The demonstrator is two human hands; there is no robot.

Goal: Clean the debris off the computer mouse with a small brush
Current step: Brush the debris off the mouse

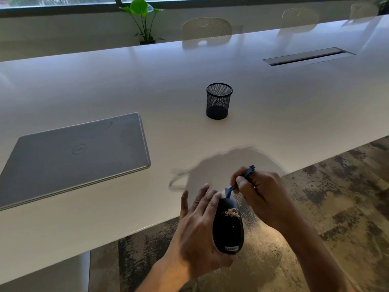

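Observation:
My left hand (197, 226) holds a black computer mouse (228, 230) from its left side and underside, above the table's near edge. A patch of light brown debris (232, 212) lies on the mouse's top. My right hand (261, 197) pinches a small blue brush (237, 183). The brush head touches the far end of the mouse, and the blue handle end sticks out above my fingers.
A shut grey laptop (77, 152) lies at the left on the white table (273, 114). A black mesh pen cup (218, 101) stands in the middle. A cable slot (305, 56) sits far right. Chairs and a plant (143, 20) stand behind. Patterned carpet lies below.

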